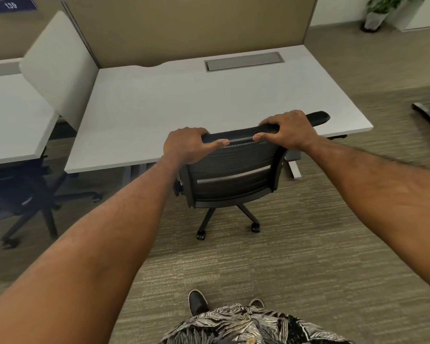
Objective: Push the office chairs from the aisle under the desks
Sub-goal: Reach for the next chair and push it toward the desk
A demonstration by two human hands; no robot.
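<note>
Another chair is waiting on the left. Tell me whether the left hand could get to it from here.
Probably not without stepping over. The left hand is shut on the middle chair backrest, and the other chair sits well off to the left under the next desk. Nothing blocks the way.

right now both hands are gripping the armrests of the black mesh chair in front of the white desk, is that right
Not quite. The head view shows the left hand and the right hand gripping the top edge of the backrest, not the armrests. The rest holds: it is a black mesh chair in front of the white desk.
</note>
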